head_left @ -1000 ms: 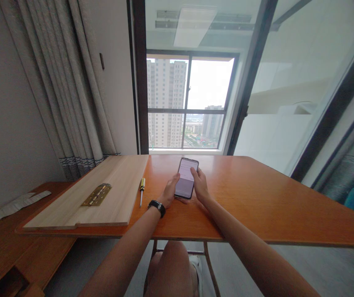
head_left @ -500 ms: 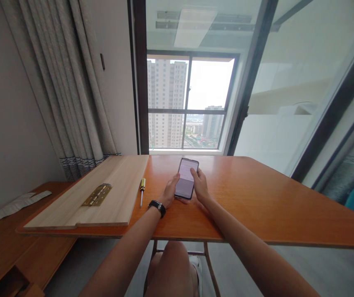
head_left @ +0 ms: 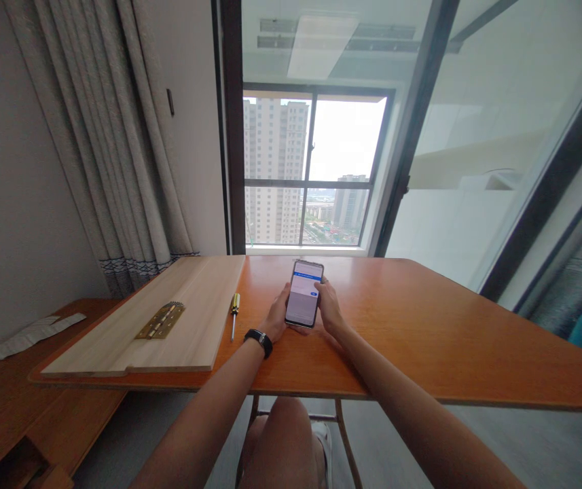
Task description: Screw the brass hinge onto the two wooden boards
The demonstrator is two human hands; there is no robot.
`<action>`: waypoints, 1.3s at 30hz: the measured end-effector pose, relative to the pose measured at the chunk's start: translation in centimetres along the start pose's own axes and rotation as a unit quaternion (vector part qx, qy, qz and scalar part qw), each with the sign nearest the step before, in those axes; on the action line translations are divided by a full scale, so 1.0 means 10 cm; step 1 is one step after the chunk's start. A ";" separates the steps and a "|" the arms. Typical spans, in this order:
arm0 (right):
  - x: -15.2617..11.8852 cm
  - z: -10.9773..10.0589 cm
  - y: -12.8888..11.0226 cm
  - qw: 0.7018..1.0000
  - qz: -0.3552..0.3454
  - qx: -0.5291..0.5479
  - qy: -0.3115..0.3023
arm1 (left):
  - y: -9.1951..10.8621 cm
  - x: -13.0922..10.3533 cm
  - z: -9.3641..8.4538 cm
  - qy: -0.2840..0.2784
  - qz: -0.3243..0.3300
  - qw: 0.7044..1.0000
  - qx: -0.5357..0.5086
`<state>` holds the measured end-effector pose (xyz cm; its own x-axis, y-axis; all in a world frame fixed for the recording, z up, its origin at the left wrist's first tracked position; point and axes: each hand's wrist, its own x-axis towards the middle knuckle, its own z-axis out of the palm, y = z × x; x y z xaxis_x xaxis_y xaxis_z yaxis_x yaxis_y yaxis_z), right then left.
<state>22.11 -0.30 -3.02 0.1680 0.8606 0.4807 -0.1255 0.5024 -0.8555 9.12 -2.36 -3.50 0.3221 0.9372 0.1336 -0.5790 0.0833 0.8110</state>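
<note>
A smartphone [head_left: 303, 299] is held upright between both hands over the middle of the table, its lit screen facing me with a blue bar near the top. My left hand [head_left: 275, 319] grips its left edge, and a black band circles that wrist. My right hand [head_left: 330, 309] grips the right edge, with the thumb at the screen's side. To the left lies a screwdriver [head_left: 234, 314] with a yellow and black handle, its tip toward me. Beside it a pale wooden board [head_left: 199, 299] carries a brass hinge [head_left: 161, 322] and a row of small screws [head_left: 174, 304].
The orange-brown table [head_left: 423, 326] reaches far to the right. At the left, a lower wooden surface [head_left: 66, 401] holds a crumpled pale strip [head_left: 33, 335]. A grey curtain [head_left: 102, 136] hangs behind the board, and a window [head_left: 316, 170] is straight ahead.
The phone has shifted slightly left in my hands. Its screen now shows a blue bar and a small blue button, and my right thumb has moved from over the screen to its edge.
</note>
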 end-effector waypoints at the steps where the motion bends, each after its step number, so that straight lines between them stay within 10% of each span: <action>1: 0.00 0.00 0.01 1.000 0.001 0.000 -0.006 | 0.01 0.00 0.00 -0.002 0.000 1.000 -0.007; 39: -0.05 0.03 -0.03 0.999 0.031 0.030 -0.017 | 0.00 -0.03 0.04 0.004 -0.017 1.000 -0.009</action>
<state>21.80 -0.80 -2.95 0.1241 0.8925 0.4337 -0.1931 0.4505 -0.8717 9.31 -2.81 -3.32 0.3356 0.9366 0.1009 -0.5805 0.1213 0.8052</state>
